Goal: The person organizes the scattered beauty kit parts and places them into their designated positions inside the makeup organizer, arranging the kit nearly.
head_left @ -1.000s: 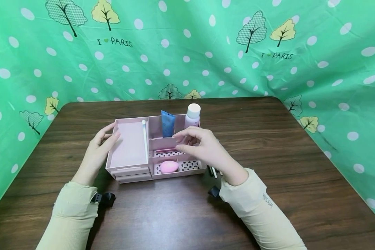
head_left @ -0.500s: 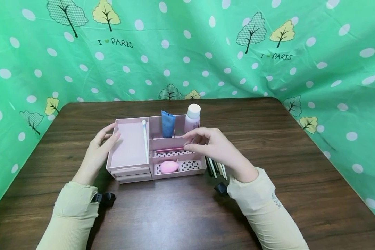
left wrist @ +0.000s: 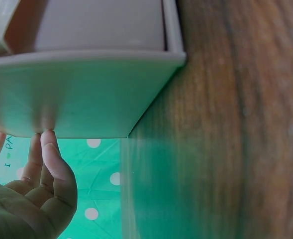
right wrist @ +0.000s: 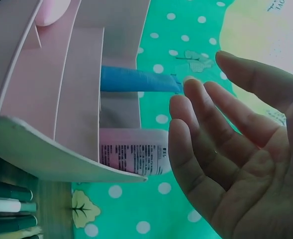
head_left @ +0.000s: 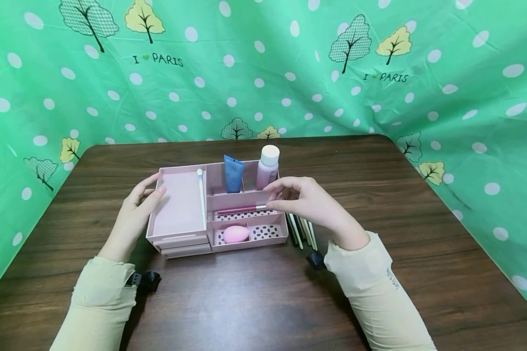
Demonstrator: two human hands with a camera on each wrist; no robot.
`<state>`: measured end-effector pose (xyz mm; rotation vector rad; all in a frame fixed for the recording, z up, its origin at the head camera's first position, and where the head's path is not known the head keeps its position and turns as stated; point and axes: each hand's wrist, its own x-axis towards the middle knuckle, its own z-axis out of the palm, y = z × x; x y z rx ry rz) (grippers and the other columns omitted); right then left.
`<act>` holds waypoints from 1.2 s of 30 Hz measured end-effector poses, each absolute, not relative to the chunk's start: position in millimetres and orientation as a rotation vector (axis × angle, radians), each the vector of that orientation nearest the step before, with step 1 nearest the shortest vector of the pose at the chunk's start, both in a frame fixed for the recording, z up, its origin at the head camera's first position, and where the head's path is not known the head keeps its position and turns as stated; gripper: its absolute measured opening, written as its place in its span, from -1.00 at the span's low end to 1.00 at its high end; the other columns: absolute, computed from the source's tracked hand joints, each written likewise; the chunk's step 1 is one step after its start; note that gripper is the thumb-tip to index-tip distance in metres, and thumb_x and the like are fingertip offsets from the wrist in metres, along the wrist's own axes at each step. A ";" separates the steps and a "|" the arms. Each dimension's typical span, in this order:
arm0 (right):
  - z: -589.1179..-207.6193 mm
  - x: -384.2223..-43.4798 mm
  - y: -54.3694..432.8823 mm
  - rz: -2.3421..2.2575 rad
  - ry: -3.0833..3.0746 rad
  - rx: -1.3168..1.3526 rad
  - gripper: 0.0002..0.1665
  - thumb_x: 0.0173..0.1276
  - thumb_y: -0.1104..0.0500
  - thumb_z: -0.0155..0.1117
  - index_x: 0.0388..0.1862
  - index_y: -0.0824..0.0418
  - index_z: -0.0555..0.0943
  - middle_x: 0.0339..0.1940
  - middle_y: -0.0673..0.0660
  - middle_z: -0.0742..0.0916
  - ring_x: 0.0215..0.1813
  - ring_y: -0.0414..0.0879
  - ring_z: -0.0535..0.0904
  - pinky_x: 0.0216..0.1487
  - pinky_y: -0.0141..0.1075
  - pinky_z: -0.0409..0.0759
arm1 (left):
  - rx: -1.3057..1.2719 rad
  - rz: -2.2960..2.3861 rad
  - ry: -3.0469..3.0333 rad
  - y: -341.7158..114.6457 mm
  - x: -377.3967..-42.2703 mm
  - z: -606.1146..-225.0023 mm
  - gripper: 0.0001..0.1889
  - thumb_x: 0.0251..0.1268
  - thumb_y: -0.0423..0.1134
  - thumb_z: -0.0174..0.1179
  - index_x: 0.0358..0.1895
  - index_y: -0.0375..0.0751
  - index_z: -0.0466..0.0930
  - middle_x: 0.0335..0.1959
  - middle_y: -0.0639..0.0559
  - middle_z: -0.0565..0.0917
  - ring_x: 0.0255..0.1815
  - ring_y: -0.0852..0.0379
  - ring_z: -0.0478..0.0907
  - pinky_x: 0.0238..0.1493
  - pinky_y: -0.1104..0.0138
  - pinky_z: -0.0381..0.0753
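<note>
A pink desk organizer [head_left: 177, 204] stands on the table. My left hand [head_left: 136, 209] touches its left side wall with extended fingers; in the left wrist view the fingertips [left wrist: 48, 135] meet the wall's upper edge. Over the right end hovers my right hand [head_left: 305, 200], its fingers loosely bent, and the right wrist view shows nothing in it. Below its fingertips, a thin red handle with a silver collar [head_left: 241, 210] lies in the middle compartment, its right end hidden by the hand. A pink makeup sponge [head_left: 235, 234] sits in the front compartment.
In the back compartments stand a blue squeeze tube [head_left: 233, 174] and a white-capped bottle [head_left: 268, 168]. A white brush [head_left: 202, 197] lies in the left tray. Several slender handles [head_left: 302, 231] lie on the table beside the organizer's right side. A green dotted curtain [head_left: 263, 68] hangs behind.
My right hand has drawn back to the right, uncovering more of the red handle and its silver collar, plus the handles beside the organizer. The left hand stays at the wall.
</note>
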<state>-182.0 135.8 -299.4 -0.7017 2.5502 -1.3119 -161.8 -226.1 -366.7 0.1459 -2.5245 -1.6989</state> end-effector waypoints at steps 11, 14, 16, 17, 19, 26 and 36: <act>-301.4 -185.7 142.2 -1.233 2.566 -0.714 -0.65 0.26 0.18 0.43 0.04 0.18 0.70 -0.29 0.09 0.71 -0.31 -0.03 0.53 -0.29 -0.31 0.49 | 0.147 -1.677 -2.547 -226.4 -162.7 -366.3 -0.38 0.48 0.13 0.04 0.54 0.16 0.21 0.13 -0.05 0.45 0.01 0.37 0.37 0.06 0.38 0.35; -301.3 -186.7 142.5 -1.207 2.566 -0.728 -0.64 0.26 0.19 0.43 0.04 0.19 0.69 -0.30 0.08 0.71 -0.32 -0.04 0.52 -0.30 -0.31 0.49 | 0.149 -1.678 -2.544 -226.7 -162.3 -366.4 -0.38 0.48 0.13 0.04 0.53 0.16 0.21 0.13 -0.04 0.45 0.01 0.37 0.37 0.06 0.37 0.35; -301.3 -187.3 142.5 -1.188 2.564 -0.736 -0.64 0.26 0.19 0.43 0.05 0.20 0.69 -0.30 0.07 0.71 -0.34 -0.05 0.52 -0.31 -0.32 0.49 | 0.151 -1.679 -2.542 -226.8 -161.9 -366.2 -0.38 0.48 0.13 0.04 0.53 0.16 0.21 0.13 -0.04 0.44 0.01 0.37 0.37 0.06 0.37 0.35; -301.2 -187.5 142.5 -1.178 2.561 -0.737 -0.63 0.26 0.19 0.43 0.05 0.20 0.69 -0.30 0.07 0.71 -0.34 -0.05 0.52 -0.31 -0.32 0.49 | 0.151 -1.681 -2.541 -226.7 -161.7 -366.1 -0.38 0.48 0.13 0.04 0.53 0.16 0.21 0.13 -0.04 0.44 0.01 0.37 0.37 0.06 0.37 0.35; -301.6 -188.3 142.9 -1.162 2.552 -0.746 -0.62 0.27 0.20 0.42 0.07 0.23 0.68 -0.30 0.07 0.71 -0.35 -0.06 0.52 -0.32 -0.32 0.49 | 0.152 -1.683 -2.539 -226.6 -161.5 -365.9 -0.38 0.48 0.13 0.04 0.53 0.15 0.21 0.13 -0.04 0.45 0.01 0.38 0.37 0.06 0.38 0.34; -301.4 -189.5 145.2 -1.108 2.515 -0.792 -0.61 0.29 0.22 0.40 0.10 0.26 0.65 -0.25 0.06 0.74 -0.33 -0.06 0.53 -0.31 -0.33 0.49 | 0.149 -1.683 -2.537 -226.8 -162.1 -366.7 -0.38 0.48 0.13 0.05 0.53 0.15 0.21 0.12 -0.03 0.45 0.01 0.39 0.38 0.06 0.40 0.34; -301.5 -193.7 154.6 -1.151 2.556 -0.710 -0.62 0.21 0.13 0.49 0.02 0.12 0.70 -0.26 0.02 0.74 -0.35 -0.10 0.53 -0.29 -0.32 0.48 | 0.153 -1.681 -2.541 -226.9 -161.7 -365.9 -0.38 0.47 0.14 0.04 0.53 0.15 0.21 0.15 -0.04 0.45 0.02 0.39 0.37 0.08 0.37 0.33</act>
